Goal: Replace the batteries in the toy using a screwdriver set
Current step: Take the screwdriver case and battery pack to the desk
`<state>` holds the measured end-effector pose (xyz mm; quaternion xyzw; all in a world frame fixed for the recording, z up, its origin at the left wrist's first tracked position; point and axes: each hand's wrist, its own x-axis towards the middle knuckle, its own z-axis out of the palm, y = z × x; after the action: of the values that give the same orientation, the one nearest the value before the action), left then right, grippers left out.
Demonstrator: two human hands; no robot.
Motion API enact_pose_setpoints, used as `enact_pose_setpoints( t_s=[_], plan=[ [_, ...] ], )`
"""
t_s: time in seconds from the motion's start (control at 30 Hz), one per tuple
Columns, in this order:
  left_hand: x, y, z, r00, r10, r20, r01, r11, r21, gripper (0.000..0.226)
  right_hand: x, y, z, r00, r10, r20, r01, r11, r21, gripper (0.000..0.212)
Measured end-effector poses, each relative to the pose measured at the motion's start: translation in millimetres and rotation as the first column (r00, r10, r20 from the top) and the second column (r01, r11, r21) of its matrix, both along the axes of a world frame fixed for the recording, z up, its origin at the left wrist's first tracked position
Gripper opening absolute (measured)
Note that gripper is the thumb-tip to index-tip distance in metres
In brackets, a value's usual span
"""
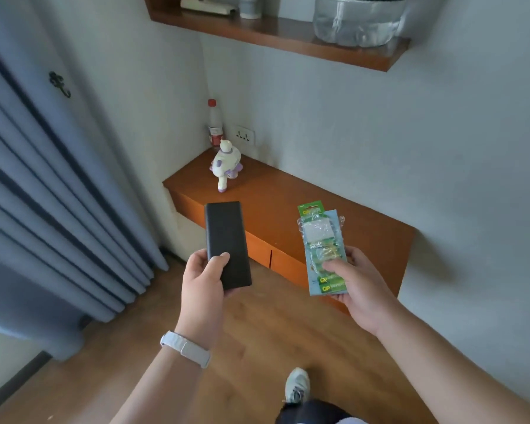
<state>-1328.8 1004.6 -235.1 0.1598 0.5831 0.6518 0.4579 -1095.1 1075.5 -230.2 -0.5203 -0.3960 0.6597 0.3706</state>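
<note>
- left hand [203,278] grips a closed black screwdriver-set case [227,246]
- right hand [358,280] pinches green gp battery packs [323,249]
- toy [225,165] stands on the wooden ledge [334,215], well apart from both hands

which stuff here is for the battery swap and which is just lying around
For the job: toy on the wooden ledge; black case, probably the screwdriver set, gripped by the left hand; battery packs held in the right hand.
Lying about: red-capped bottle in the corner; clear water jug on the shelf; wall hook.

battery pack [318,237] print mostly blurred
</note>
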Motion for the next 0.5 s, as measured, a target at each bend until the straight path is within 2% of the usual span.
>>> enact_pose_setpoints(
  t_s=[0.23, 0.5],
  plan=[
    [-26, 65, -13, 0.999, -0.013, -0.034, 0.011, 0.998, -0.064, 0.019, -25, 68, -33, 1.000, -0.019, -0.015, 0.018, 0.998, -0.066, 0.035],
    [-26, 171, -24, 0.998, -0.057, -0.037, 0.050, 0.984, -0.171, 0.013, -28, 178, -58, 1.000, -0.029, 0.000, 0.028, 0.988, -0.152, 0.035]
  ],
)
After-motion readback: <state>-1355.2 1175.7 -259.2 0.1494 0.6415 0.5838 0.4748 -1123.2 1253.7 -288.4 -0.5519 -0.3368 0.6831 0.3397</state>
